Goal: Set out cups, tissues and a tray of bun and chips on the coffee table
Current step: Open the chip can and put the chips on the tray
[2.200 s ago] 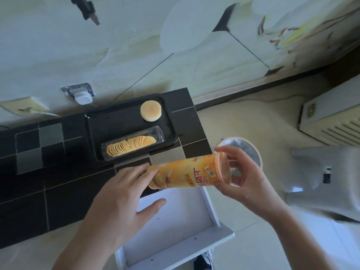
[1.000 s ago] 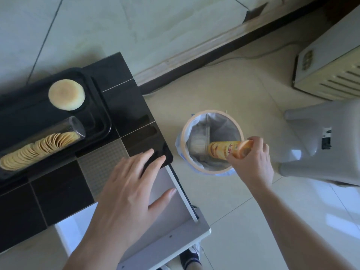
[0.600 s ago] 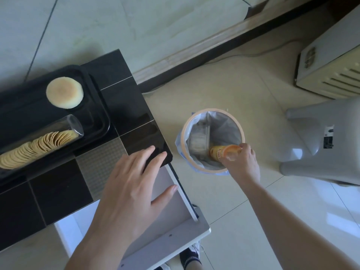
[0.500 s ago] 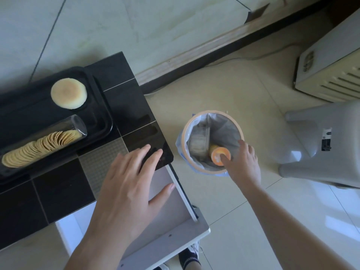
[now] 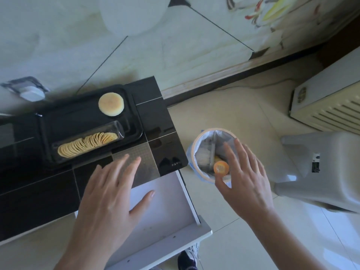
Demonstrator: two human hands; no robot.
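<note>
— Tray, black, is seen at the left on the dark tiled coffee table. What is placed in it?

— One round bun is laid in its far right corner. Chips are stacked in a clear sleeve along the near side of the tray.

— And how is the left hand held?

— It is spread flat, fingers straight, and nothing is grasped. Its fingertips are seen over the near edge of the table, and the palm is over an open white drawer. Whether the surface is touched cannot be told.

— What is found to the right of the table?

— A small bin with a bag liner is stood on the floor, just beside the table corner. An orange chip can is seen inside it, end up. The right hand is held over the bin, fingers released and spread, and nothing is gripped. A grey plastic stool is seen further right.
</note>
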